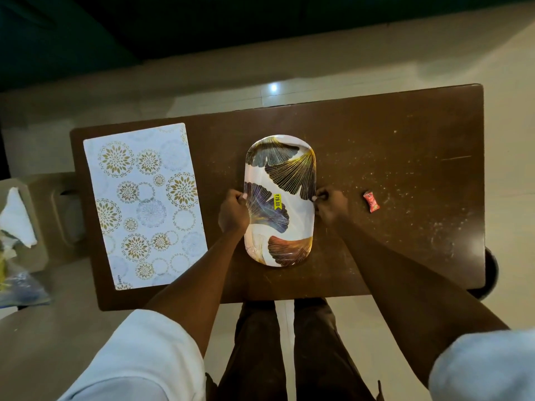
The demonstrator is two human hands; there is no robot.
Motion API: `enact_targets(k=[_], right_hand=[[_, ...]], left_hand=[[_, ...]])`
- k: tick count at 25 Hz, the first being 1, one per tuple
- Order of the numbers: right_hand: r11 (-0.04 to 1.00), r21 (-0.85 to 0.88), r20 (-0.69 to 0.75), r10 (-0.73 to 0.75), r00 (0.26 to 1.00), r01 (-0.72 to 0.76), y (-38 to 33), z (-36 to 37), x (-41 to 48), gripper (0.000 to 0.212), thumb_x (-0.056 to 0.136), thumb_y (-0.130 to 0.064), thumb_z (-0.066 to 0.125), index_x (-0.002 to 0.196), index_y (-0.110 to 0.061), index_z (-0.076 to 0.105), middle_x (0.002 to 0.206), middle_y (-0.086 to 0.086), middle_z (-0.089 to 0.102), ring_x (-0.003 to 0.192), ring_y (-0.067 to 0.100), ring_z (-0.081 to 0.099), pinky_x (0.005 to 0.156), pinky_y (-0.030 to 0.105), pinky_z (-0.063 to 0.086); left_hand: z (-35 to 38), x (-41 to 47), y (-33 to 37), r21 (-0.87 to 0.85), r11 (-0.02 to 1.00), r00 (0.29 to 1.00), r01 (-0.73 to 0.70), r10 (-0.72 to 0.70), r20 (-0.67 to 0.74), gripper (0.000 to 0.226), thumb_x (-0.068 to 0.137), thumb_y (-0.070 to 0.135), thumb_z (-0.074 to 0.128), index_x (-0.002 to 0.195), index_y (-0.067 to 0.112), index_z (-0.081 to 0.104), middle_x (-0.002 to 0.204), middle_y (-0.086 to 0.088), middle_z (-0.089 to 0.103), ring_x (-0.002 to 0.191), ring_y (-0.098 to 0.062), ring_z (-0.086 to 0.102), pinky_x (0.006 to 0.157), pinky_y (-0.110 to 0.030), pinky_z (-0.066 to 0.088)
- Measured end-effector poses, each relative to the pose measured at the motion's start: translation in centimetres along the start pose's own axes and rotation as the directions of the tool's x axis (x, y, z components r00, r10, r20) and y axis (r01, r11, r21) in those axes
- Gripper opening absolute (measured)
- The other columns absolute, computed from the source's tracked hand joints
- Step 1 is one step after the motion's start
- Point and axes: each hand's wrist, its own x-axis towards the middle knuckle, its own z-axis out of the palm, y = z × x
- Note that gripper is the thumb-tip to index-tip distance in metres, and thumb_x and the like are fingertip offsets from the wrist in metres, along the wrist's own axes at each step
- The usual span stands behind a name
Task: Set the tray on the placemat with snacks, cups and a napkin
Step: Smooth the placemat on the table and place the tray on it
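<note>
An oval white tray point(280, 175) with dark leaf prints and a yellow price sticker lies on the middle of the brown table point(390, 157). My left hand point(233, 211) grips the tray's left rim, fingers curled over the edge. My right hand point(330, 205) pinches the right rim opposite. A white placemat point(144, 204) with gold flower circles lies flat at the table's left end, apart from the tray. A small red wrapped snack point(371, 201) sits on the table to the right of my right hand.
Left of the table stands a low beige stand point(43, 221) with white tissue point(17, 218) and a plastic bag point(20, 285) on it. A dark round stool edge point(492, 273) shows at the table's right near corner. My legs stand against the near edge.
</note>
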Motion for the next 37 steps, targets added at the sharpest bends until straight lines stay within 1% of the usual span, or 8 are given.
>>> enact_targets(k=[7, 12, 15, 17, 20, 27, 32, 37], right_hand=[[0.987, 0.130, -0.218, -0.061, 0.974, 0.090, -0.7, -7.5, 1.5, 0.027, 0.095, -0.007, 0.068, 0.122, -0.003, 0.071, 0.118, 0.014, 0.074, 0.105, 0.026, 0.069, 0.098, 0.039, 0.058], [0.993, 0.057, -0.380, -0.077, 0.922, 0.107, 2.2, -19.7, 4.5, 0.027, 0.096, -0.012, 0.069, 0.121, -0.001, 0.073, 0.121, 0.018, 0.074, 0.111, 0.033, 0.070, 0.096, 0.033, 0.054], [0.994, -0.021, -0.417, -0.109, 0.902, 0.111, 6.6, -25.4, 5.2, 0.028, 0.095, -0.013, 0.069, 0.118, 0.001, 0.074, 0.119, 0.022, 0.074, 0.111, 0.039, 0.069, 0.097, 0.033, 0.051], [0.998, 0.033, -0.447, -0.032, 0.894, 0.052, 9.4, -27.7, 5.3, 0.029, 0.094, -0.012, 0.069, 0.120, -0.001, 0.074, 0.122, 0.021, 0.073, 0.115, 0.039, 0.068, 0.105, 0.037, 0.052], [0.994, 0.108, -0.429, 0.063, 0.901, -0.018, 12.9, -28.8, 5.2, 0.033, 0.094, -0.009, 0.068, 0.127, -0.003, 0.073, 0.129, 0.019, 0.072, 0.122, 0.036, 0.066, 0.113, 0.044, 0.049], [0.990, 0.129, -0.436, 0.112, 0.893, -0.061, 17.3, -29.2, 5.7, 0.034, 0.096, -0.012, 0.069, 0.128, -0.004, 0.072, 0.130, 0.019, 0.071, 0.124, 0.037, 0.065, 0.115, 0.044, 0.047], [0.985, 0.168, -0.454, 0.103, 0.885, -0.028, 18.6, -31.0, 7.3, 0.031, 0.094, -0.011, 0.070, 0.125, -0.006, 0.074, 0.126, 0.016, 0.074, 0.119, 0.034, 0.068, 0.113, 0.044, 0.050], [0.970, 0.243, -0.416, 0.129, 0.900, -0.026, 20.2, -31.5, 8.8, 0.032, 0.093, -0.009, 0.070, 0.125, -0.004, 0.073, 0.126, 0.017, 0.073, 0.118, 0.037, 0.069, 0.110, 0.047, 0.052]], left_hand=[[1.7, 0.0, 8.6, -0.079, 0.978, 0.980, -0.194, 0.197, 0.032, 0.023, 0.106, 0.022, 0.054, 0.120, 0.007, 0.067, 0.118, -0.011, 0.074, 0.106, -0.026, 0.069, 0.078, -0.029, 0.049], [8.8, -2.8, 18.6, -0.300, 0.923, 0.936, -0.243, 0.304, 0.176, 0.020, 0.103, 0.005, 0.055, 0.115, -0.010, 0.062, 0.110, -0.029, 0.069, 0.088, -0.025, 0.060, 0.088, -0.049, 0.059], [14.0, -5.9, 21.5, -0.337, 0.923, 0.911, -0.187, 0.291, 0.292, 0.018, 0.102, 0.001, 0.055, 0.113, -0.012, 0.060, 0.108, -0.031, 0.067, 0.092, -0.034, 0.067, 0.089, -0.059, 0.058], [17.5, -7.9, 21.8, -0.316, 0.936, 0.897, -0.157, 0.269, 0.350, 0.016, 0.102, 0.000, 0.056, 0.112, -0.012, 0.061, 0.111, -0.033, 0.067, 0.100, -0.044, 0.069, 0.089, -0.059, 0.058], [21.2, -10.2, 20.7, -0.250, 0.962, 0.886, -0.114, 0.212, 0.412, 0.016, 0.102, 0.003, 0.059, 0.111, -0.008, 0.063, 0.111, -0.032, 0.070, 0.095, -0.044, 0.070, 0.087, -0.060, 0.059], [24.8, -12.5, 19.3, -0.205, 0.976, 0.887, -0.079, 0.163, 0.432, 0.016, 0.100, 0.005, 0.064, 0.110, -0.007, 0.066, 0.109, -0.029, 0.073, 0.096, -0.045, 0.074, 0.082, -0.057, 0.062], [26.0, -13.5, 19.9, -0.258, 0.964, 0.872, -0.071, 0.185, 0.453, 0.013, 0.099, -0.002, 0.061, 0.110, -0.009, 0.062, 0.106, -0.034, 0.070, 0.078, -0.030, 0.065, 0.078, -0.055, 0.063], [26.5, -13.7, 20.3, -0.190, 0.974, 0.867, -0.126, 0.201, 0.456, 0.016, 0.098, 0.002, 0.063, 0.113, -0.004, 0.064, 0.107, -0.027, 0.073, 0.098, -0.043, 0.073, 0.084, -0.055, 0.062]])
